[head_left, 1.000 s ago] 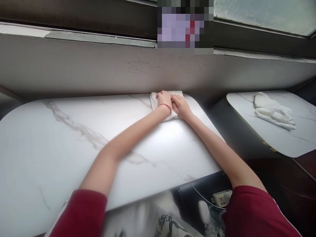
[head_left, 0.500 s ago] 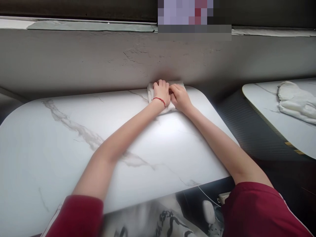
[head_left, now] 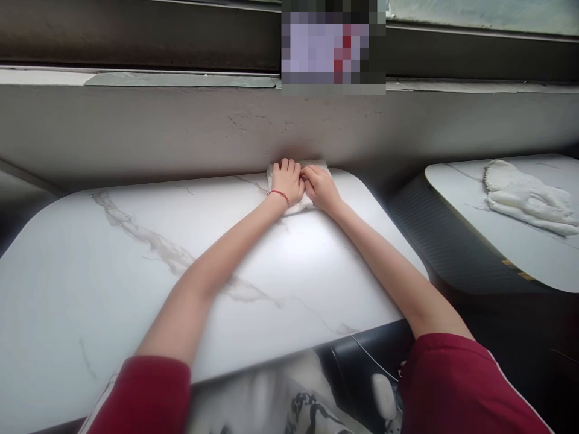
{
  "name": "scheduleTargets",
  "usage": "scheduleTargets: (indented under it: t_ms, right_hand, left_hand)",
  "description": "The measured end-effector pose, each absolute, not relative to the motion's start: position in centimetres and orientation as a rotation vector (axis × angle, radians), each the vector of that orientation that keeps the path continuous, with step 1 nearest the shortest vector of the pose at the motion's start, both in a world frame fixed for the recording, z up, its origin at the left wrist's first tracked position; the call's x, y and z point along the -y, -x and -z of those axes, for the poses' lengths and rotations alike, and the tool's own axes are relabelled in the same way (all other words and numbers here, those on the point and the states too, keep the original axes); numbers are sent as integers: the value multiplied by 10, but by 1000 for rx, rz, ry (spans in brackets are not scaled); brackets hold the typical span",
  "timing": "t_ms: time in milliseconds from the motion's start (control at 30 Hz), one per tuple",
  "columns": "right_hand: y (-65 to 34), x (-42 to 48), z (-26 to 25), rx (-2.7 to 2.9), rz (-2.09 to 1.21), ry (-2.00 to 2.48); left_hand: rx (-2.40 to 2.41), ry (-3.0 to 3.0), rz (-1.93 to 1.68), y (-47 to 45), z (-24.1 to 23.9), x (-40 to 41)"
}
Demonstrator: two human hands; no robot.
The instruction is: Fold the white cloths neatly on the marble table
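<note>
A grey wall [head_left: 181, 126] was seen at the back, w/ a marbled white table [head_left: 90, 301] set before it. A 2nd table [head_left: 543, 262] on the R was cut off by the frame. Up top, a patch of the view was blocked out by a pixelated block [head_left: 332, 48]. On the 2nd table a rumpled 2nd cloth [head_left: 534, 199] was left untouched. The folded cloth [head_left: 301, 207] was laid at the table's far edge, nr the R corner, mostly hidden under both hands; folding looked done, but what was left couldn't be judged. L hand [head_left: 288, 181] was laid flat on it, fingers slightly spread; R hand [head_left: 320, 188] was curled alongside, pinching or just pressing: couldn't be told. A white obj. [head_left: 383, 395] below couldn't be ID'd. A red bracelet [head_left: 280, 195] was worn on the L wrist.
</note>
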State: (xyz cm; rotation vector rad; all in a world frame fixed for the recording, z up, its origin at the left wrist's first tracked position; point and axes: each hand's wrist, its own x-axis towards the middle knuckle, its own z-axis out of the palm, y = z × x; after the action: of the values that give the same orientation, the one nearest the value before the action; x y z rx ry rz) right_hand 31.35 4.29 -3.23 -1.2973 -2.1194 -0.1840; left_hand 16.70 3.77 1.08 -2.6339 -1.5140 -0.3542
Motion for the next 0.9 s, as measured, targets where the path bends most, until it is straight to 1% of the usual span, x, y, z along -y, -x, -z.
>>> scheduleTargets:
  t_ms: [200,333,500,600,700,800,900]
  right_hand:
    - [-305,-33,27,2114,197,1315]
    - [-293,0,25,2138,261,1344]
    - [-266,98,20,2277,395,1267]
    - [-246,169,17,2337,410,1180]
    - [-228,217,13,2373,410,1076]
    - [-219,229,10,2399,322,1055]
    - [-216,213,7,2424,231,1064]
  left_hand:
    - [1505,2623,365,-160,-10,-33]
    - [1403,2667,327,-144,-15,-12]
    - [1232,2788,268,-106,-22,65]
    - [1131,2839,149,-84,-24,129]
    - [1075,2789,44,-66,-24,178]
    - [1077,2743,20,-55,-23,193]
    - [1089,2718,-32,-51,-24,180]
